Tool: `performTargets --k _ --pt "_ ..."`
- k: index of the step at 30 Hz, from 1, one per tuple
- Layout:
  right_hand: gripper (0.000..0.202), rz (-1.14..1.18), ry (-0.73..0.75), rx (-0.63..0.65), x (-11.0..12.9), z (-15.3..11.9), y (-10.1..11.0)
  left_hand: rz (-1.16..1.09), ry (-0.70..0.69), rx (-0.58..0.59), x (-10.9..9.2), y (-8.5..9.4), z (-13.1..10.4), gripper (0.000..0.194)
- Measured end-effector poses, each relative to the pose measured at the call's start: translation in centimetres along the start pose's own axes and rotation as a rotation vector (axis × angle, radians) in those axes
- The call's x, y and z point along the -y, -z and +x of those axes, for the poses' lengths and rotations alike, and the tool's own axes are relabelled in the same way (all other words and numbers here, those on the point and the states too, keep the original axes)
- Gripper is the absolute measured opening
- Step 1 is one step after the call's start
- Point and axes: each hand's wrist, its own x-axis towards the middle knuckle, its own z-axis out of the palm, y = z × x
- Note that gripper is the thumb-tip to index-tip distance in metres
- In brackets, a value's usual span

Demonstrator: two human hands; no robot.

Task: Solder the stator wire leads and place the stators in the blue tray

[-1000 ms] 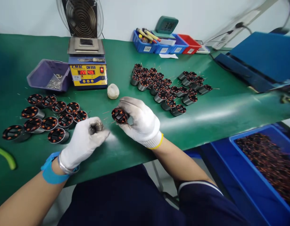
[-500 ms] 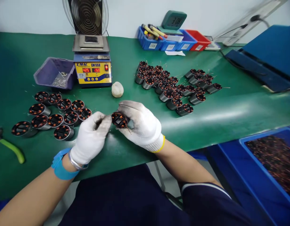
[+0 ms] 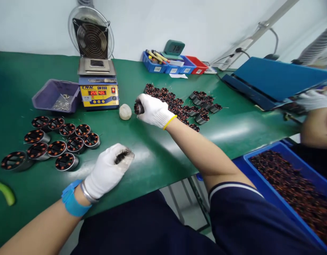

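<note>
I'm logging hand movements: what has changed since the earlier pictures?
The right hand has carried its coil forward, to just right of the white ball, its grip still closed on it. The left hand, earlier at the coil's edge, is now apart from it. The left-side coils and purple bin stayed put.

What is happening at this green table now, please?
The person's gloved right hand grips a dark, round part close to a round white object. The left hand, fingers curled, is over the front of the table; whether it holds something is unclear. Copper-wound parts are gathered in a left group and a right group. At the right edge, a co-worker's gloved hand is partly visible.
</note>
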Motion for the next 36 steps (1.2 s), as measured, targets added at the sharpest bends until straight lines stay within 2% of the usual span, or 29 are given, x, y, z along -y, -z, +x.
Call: performTargets --k 8,11,14,17,19,23,27,30,33,36 --pt "0.054 -0.163 0.144 0.219 0.6 3.6 0.8 0.076 -0.018 -0.002 -0.4 0.0 0.3 0.016" --pt "0.057 -0.182 0.168 0.234 0.6 3.9 1.3 0.081 -0.035 -0.002 -0.4 0.0 0.3 0.015" --pt "0.055 -0.144 0.17 0.188 0.3 3.3 1.8 0.081 -0.057 -0.012 -0.5 -0.1 0.3 0.014" --pt "0.054 -0.147 0.17 0.038 -0.1 2.1 2.3 0.083 -0.071 -0.024 -0.5 -0.1 0.3 0.013" --pt "0.047 -0.232 0.211 -0.036 -0.2 1.4 2.4 0.09 -0.074 -0.017 -0.5 -0.1 0.3 0.013" --pt "0.026 -0.409 0.327 -0.015 0.3 1.1 1.6 0.12 -0.061 0.02 -0.5 -0.2 0.3 0.015" --pt "0.032 -0.43 0.326 -0.031 0.8 1.7 0.0 0.189 -0.028 0.043 -0.2 -0.4 0.4 0.018" --pt "0.034 -0.441 0.392 -0.028 0.8 1.8 -0.2 0.295 0.003 0.005 0.3 -0.8 0.4 0.024" --pt "0.034 -0.438 0.362 -0.065 1.0 2.6 1.5 0.408 0.034 -0.026 0.9 -1.4 0.6 0.04" --pt "0.029 -0.393 0.24 -0.149 2.5 5.4 4.6 0.518 0.085 -0.015 1.3 -2.0 1.0 0.061"
